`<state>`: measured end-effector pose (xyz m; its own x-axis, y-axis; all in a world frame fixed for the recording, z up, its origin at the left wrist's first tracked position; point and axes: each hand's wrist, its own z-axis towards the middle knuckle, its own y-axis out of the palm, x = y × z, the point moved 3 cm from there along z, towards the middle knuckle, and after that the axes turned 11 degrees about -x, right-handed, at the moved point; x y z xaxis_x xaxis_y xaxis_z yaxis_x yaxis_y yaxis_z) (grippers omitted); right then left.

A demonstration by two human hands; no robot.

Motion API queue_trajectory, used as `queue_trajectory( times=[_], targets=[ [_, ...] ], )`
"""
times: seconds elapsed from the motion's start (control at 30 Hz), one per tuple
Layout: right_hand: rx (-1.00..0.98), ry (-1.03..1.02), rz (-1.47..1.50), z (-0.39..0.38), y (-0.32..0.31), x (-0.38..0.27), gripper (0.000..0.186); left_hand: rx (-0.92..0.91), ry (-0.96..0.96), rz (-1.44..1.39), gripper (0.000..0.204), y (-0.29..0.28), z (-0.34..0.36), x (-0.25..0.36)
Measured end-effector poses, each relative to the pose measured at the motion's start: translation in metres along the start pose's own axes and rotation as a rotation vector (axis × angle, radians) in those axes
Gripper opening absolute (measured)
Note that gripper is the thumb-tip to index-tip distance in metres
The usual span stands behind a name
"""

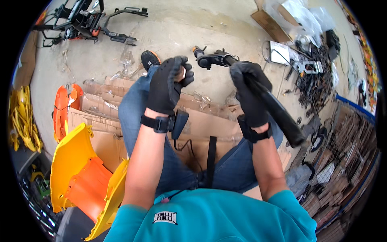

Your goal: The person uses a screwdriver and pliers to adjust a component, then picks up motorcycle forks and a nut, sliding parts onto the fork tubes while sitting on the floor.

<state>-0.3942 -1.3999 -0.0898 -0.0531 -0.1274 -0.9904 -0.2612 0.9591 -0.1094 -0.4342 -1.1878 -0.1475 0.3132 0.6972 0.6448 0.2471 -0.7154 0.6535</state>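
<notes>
Both of my hands wear black gloves. My right hand (252, 92) is wrapped round a long black tube (280, 115), which slants from the far middle down toward my right forearm. At its far end sits a black jointed bracket (217, 59) with a lever-like piece and a small orange tip. My left hand (166, 84) is raised over my left knee, apart from the tube, with its fingers curled in. A small pale patch shows between those fingers; what it is, I cannot make out.
Flattened cardboard (207, 125) lies beneath my legs. Yellow and orange plastic panels (90, 181) stand at my left. A black metal frame (80, 24) lies far left. Loose metal parts (310, 80) are heaped at right, beside a blue-edged mesh cage (354, 105) of cardboard.
</notes>
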Motion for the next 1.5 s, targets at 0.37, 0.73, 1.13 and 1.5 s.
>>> queue_trajectory(
  times=[0.37,0.73,1.13,1.5],
  targets=[
    [-0.396,-0.394,-0.808,-0.116,0.047,0.046,0.030,-0.209,0.025,0.247,0.031,0.041,-0.172,0.032],
    [-0.302,-0.520,-0.745,-0.081,0.038,0.053,0.018,-0.108,-0.161,0.315,0.031,0.050,-0.255,-0.009],
    [-0.327,-0.221,-0.526,0.056,0.000,-0.018,0.022,-0.402,0.381,0.440,0.040,0.142,-0.128,0.087],
    [-0.327,-0.276,-0.417,0.080,-0.009,0.002,0.032,-0.473,0.689,0.493,0.025,0.255,-0.053,0.147]
  ],
)
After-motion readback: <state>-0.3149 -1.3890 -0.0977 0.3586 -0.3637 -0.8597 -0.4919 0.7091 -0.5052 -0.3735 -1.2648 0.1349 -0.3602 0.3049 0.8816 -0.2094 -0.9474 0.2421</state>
